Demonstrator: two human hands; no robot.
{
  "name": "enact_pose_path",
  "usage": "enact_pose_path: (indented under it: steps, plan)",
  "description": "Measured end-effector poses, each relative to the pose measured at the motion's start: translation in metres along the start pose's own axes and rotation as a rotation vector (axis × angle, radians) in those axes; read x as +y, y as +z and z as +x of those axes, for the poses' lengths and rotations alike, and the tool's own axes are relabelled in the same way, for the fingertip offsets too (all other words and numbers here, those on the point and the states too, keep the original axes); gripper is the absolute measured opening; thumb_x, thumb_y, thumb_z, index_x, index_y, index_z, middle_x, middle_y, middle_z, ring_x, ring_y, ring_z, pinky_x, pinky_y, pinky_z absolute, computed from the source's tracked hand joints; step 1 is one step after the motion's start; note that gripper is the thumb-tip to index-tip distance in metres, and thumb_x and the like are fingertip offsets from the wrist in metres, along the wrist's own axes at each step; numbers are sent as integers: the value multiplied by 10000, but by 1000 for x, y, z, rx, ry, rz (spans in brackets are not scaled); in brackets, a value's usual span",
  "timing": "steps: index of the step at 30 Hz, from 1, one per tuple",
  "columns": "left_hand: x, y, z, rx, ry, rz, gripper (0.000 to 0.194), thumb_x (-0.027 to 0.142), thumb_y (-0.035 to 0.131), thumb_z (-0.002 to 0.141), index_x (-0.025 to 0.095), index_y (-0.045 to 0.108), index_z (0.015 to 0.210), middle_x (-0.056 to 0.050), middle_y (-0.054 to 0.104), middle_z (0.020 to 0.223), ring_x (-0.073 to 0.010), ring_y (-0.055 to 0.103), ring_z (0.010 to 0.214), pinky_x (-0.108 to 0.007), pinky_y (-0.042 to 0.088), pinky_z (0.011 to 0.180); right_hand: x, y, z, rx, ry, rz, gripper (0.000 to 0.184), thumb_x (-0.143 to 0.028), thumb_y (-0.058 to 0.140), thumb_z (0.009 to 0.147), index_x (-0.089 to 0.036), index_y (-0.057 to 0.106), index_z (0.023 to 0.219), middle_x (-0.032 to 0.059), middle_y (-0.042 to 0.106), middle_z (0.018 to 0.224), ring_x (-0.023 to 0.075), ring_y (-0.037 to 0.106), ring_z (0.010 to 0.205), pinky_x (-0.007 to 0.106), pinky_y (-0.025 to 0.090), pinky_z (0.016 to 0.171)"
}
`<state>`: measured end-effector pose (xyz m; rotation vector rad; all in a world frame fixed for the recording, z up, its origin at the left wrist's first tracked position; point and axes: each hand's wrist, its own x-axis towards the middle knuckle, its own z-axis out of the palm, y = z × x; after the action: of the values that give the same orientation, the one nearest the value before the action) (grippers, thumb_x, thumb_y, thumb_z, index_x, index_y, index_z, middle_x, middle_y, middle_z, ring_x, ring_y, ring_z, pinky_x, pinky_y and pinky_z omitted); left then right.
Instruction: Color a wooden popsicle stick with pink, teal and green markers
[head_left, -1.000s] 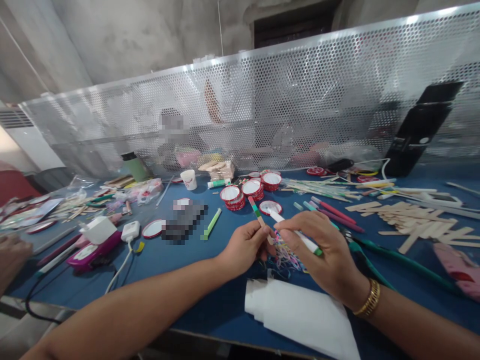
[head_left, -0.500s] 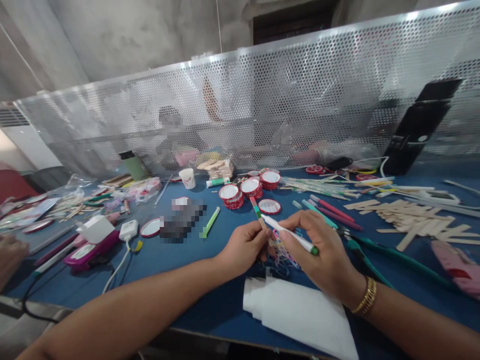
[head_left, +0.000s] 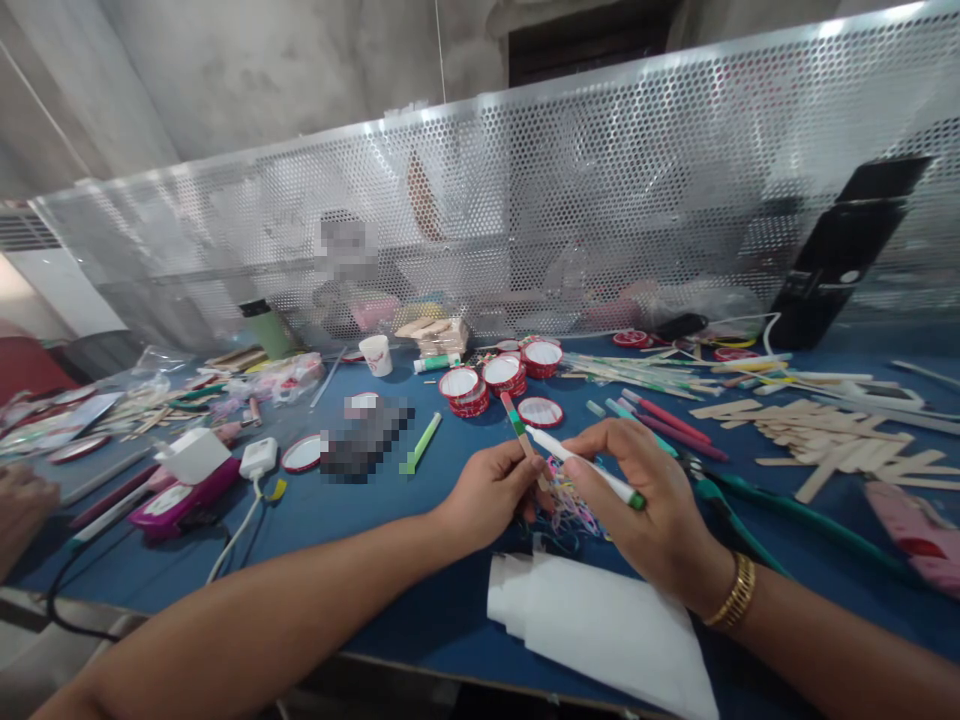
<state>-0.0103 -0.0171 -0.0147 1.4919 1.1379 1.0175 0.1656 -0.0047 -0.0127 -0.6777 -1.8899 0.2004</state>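
My left hand (head_left: 487,490) is closed in a pinch on a wooden craft stick (head_left: 516,422) banded in red and green, held upright and tilted away. My right hand (head_left: 645,500) grips a white marker pen (head_left: 585,467) with a green end, its tip resting against the stick. Under both hands lies a tangle of coloured rubber bands (head_left: 570,505) on the blue table (head_left: 375,520). A folded white paper sheet (head_left: 607,630) lies just in front of my hands.
Red-rimmed round lids (head_left: 502,378) stand behind my hands, and plain wooden sticks (head_left: 832,440) lie at the right. Green-handled pliers (head_left: 757,505), coloured pens (head_left: 660,415), a green marker (head_left: 421,445), a white charger (head_left: 259,460) and a perforated metal screen (head_left: 600,210) surround the spot. Another person's hand (head_left: 22,510) shows at far left.
The marker's tip has shifted slightly along the stick, and my right hand has tilted a little. The left hand keeps the stick almost still.
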Motion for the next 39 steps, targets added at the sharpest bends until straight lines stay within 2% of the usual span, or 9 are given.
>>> enact_pose_path:
  steps: [4,11,17,23,30,39]
  plan:
    - [-1,0,-1,-6,16,-8,406,576,550,858,179,544,772,10,626,644,-77,490,447,-202,315,430,-1,0,0,-40,-19,10,41,-222,546,912,-216,575,883,-4,624,788,179,555,752,391,403,809]
    - [2,1,-1,8,8,-8,418,584,561,847,188,523,723,-1,637,627,-79,486,433,-203,301,418,1,-1,1,7,-1,-4,50,-230,542,917,-227,580,884,-7,624,796,183,556,770,383,401,799]
    - [0,1,-1,-10,34,-27,395,552,552,866,178,538,738,3,623,643,-78,480,447,-206,350,439,-1,1,0,-34,-22,14,54,-229,537,922,-223,574,884,-2,626,802,182,554,768,386,401,803]
    - [2,1,-2,-4,-9,-28,415,582,572,843,185,526,731,1,639,637,-74,480,434,-197,296,415,2,-1,0,11,15,-9,64,-250,543,917,-224,581,872,2,623,802,191,551,785,379,410,784]
    - [0,2,-2,-8,33,-21,416,574,567,852,176,548,733,6,623,637,-76,477,439,-206,350,436,-3,-1,1,-28,-30,-8,59,-236,523,925,-228,572,893,7,630,810,186,568,767,411,419,818]
    - [2,2,-3,-1,22,-11,415,571,564,858,176,550,729,-4,645,641,-74,479,430,-201,319,422,-1,-1,0,-6,0,6,50,-239,538,920,-230,573,886,8,624,814,192,557,798,388,425,797]
